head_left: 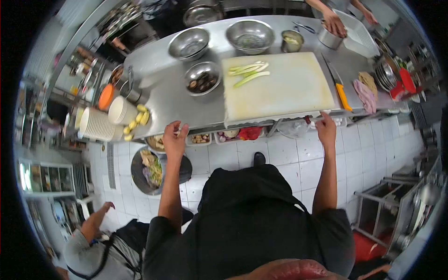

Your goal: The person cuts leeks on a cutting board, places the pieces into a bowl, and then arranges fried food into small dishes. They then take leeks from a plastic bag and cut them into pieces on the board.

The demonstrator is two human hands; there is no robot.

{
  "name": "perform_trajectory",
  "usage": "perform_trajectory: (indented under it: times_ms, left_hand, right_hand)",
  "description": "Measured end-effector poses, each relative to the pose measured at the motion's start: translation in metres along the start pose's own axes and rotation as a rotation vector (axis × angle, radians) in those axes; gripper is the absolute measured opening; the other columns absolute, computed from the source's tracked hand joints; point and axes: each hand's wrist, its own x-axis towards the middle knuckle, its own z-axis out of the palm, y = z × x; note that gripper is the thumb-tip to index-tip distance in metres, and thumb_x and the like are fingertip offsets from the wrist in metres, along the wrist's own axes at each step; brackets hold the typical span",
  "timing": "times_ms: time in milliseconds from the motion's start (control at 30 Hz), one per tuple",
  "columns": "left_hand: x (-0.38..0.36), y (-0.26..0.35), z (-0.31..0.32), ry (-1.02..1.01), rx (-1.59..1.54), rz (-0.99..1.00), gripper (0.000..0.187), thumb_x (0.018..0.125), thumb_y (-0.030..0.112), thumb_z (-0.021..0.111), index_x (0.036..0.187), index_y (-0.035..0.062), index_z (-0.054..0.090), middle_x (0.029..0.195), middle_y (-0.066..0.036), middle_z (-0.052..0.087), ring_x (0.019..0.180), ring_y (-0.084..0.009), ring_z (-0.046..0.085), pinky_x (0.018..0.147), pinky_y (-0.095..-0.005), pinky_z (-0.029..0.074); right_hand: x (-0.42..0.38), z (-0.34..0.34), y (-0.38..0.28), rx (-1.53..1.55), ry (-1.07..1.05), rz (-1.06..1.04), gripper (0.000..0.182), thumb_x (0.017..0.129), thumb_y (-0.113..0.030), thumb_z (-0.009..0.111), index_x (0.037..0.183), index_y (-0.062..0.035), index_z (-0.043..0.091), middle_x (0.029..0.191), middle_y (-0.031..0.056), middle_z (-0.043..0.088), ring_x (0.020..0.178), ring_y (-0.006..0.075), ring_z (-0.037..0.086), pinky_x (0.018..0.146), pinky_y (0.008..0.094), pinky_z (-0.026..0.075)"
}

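My left hand [175, 136] hangs empty in front of the steel counter's edge, its fingers apart. Near the front right corner of the white cutting board [284, 91] is my right hand [325, 125], also empty, with a finger extended toward the edge. Pale green stalks [252, 78] lie on the board's upper left. To the board's right rests a knife with an orange handle [343, 95]. A steel bowl of dark mushrooms [202, 82] stands left of the board.
Two steel bowls [250, 36] and a small metal pot [292, 41] stand behind the board. A co-worker's hand [334, 24] reaches into a pot at the back right. Stacked white containers [97, 124] are at left. Another person [105, 247] is at lower left.
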Motion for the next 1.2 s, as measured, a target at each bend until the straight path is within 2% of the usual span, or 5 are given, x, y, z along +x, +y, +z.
perform_trajectory:
  times_ms: [200,467,833,1067,1200]
  left_hand:
    - [0.051,0.131,0.101,-0.254,0.023,0.414,0.050,0.077,0.021,0.081,0.119,0.0022,0.059,0.118,-0.019,0.061,0.112,-0.0342,0.058,0.092,-0.0422,0.047]
    - [0.142,0.145,0.254,-0.466,0.332,0.672,0.091,0.069,0.045,0.082,0.138,-0.0001,0.041,0.134,-0.022,0.047,0.126,-0.0381,0.042,0.105,-0.0532,0.032]
    - [0.155,0.154,0.316,-0.550,0.310,0.617,0.068,0.077,0.032,0.076,0.132,0.0027,0.051,0.122,-0.017,0.054,0.113,-0.0368,0.051,0.097,-0.0482,0.040]
    - [0.078,0.206,0.354,-0.548,0.182,0.667,0.059,0.080,0.029,0.074,0.129,0.0013,0.054,0.124,-0.018,0.054,0.118,-0.0363,0.050,0.104,-0.0464,0.038]
    - [0.068,0.223,0.343,-0.451,0.238,0.628,0.058,0.081,0.029,0.073,0.128,0.0006,0.054,0.125,-0.018,0.054,0.119,-0.0354,0.050,0.106,-0.0481,0.036]
  right_hand:
    - [0.089,-0.005,-0.015,-0.133,0.130,-0.089,0.038,0.080,0.000,0.056,0.117,-0.0025,0.065,0.075,0.0211,0.066,0.067,0.0322,0.066,0.064,0.0388,0.051]
    - [0.063,-0.043,-0.013,-0.223,0.248,0.084,0.034,0.078,-0.002,0.059,0.110,-0.0052,0.070,0.077,0.0204,0.067,0.072,0.0350,0.067,0.069,0.0407,0.053]
    - [0.143,-0.099,0.077,-0.468,0.063,-0.052,0.046,0.068,-0.005,0.065,0.113,-0.0078,0.069,0.099,0.0249,0.065,0.094,0.0424,0.063,0.086,0.0467,0.052]
    - [0.184,-0.082,0.107,-0.436,-0.150,-0.041,0.066,0.069,-0.007,0.060,0.133,-0.0067,0.042,0.105,0.0285,0.061,0.102,0.0465,0.059,0.088,0.0496,0.049]
    - [0.191,-0.091,0.112,-0.331,-0.140,0.063,0.063,0.074,-0.009,0.060,0.135,-0.0097,0.041,0.102,0.0302,0.064,0.097,0.0479,0.061,0.086,0.0521,0.048]
